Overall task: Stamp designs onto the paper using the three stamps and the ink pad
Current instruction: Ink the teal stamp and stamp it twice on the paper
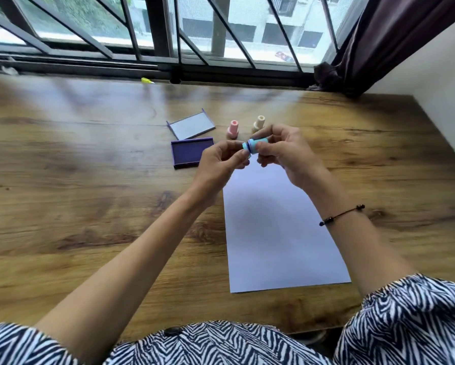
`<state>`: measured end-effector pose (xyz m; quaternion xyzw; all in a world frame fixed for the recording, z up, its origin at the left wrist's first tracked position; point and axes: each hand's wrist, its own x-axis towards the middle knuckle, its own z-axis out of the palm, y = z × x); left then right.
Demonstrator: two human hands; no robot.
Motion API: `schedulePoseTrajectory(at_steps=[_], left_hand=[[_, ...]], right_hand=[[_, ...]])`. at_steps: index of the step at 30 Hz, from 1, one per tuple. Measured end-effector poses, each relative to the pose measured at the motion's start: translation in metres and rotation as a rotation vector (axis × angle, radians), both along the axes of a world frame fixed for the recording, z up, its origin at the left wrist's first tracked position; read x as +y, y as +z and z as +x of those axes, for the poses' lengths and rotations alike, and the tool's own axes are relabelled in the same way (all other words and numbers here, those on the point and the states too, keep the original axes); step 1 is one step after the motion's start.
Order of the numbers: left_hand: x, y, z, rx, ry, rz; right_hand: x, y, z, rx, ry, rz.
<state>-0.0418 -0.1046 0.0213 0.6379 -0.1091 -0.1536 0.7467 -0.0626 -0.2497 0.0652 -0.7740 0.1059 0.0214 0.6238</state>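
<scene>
A small blue stamp (pixel 253 145) lies sideways in the air between both my hands, above the far end of the white paper (pixel 276 227). My right hand (pixel 284 154) grips its body. The fingertips of my left hand (pixel 221 162) pinch its cap end. The open purple ink pad (pixel 188 154) rests on the table just left of my left hand, with its lid (pixel 192 125) lying behind it. A pink stamp (pixel 232 129) and a cream stamp (pixel 258 123) stand upright behind my hands. The paper looks blank.
The wooden table (pixel 89 193) runs to a barred window (pixel 168 35) at the back. A small yellow object (pixel 146 80) lies by the window rail. A dark curtain (pixel 374 43) hangs at the back right beside a white wall (pixel 442 88).
</scene>
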Motion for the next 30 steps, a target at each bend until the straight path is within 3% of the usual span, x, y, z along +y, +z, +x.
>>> schedulePoseTrajectory(at_steps=[9,23,30], left_hand=[[0.006,-0.001,0.000,-0.018,0.042,0.075],[0.031,-0.007,0.015,0.134,-0.063,0.123],[0.025,-0.014,0.017,0.248,-0.080,0.221]], right_hand=[[0.012,-0.011,-0.003,-0.050,-0.027,-0.017],[0.048,-0.041,-0.006,-0.115,-0.171,-0.037],[0.041,-0.042,0.007,-0.062,-0.100,-0.316]])
